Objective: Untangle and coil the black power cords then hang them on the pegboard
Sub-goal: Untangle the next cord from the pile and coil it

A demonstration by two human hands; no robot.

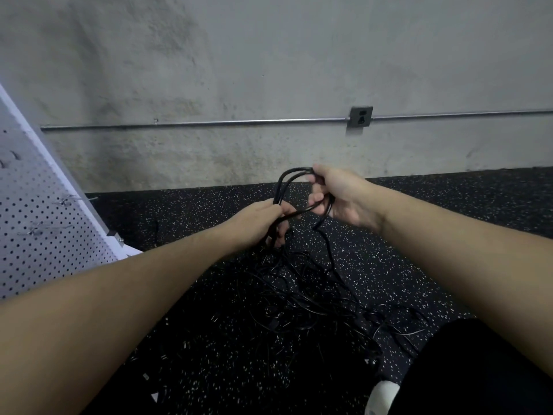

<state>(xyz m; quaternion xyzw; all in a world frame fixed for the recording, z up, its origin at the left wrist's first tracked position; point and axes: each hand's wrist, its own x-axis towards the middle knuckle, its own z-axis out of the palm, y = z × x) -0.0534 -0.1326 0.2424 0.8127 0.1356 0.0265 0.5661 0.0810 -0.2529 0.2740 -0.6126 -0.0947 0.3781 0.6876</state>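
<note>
Both hands, the left hand [257, 220] and right hand [338, 196], are gripping loops of one black cord [287, 181], lifting it clear of the tangle [299, 295] lying on the floor [449, 205], probably to coil it.

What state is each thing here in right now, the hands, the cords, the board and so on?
Left hand: gripping the cord loops.
Right hand: fingers curled round the same loops.
Cord loops: held up between both hands, partly coiled.
Cord pile: tangled on the floor.
Pegboard: leaning, its hooks bare.
Wall outlet: nothing plugged in.
</note>
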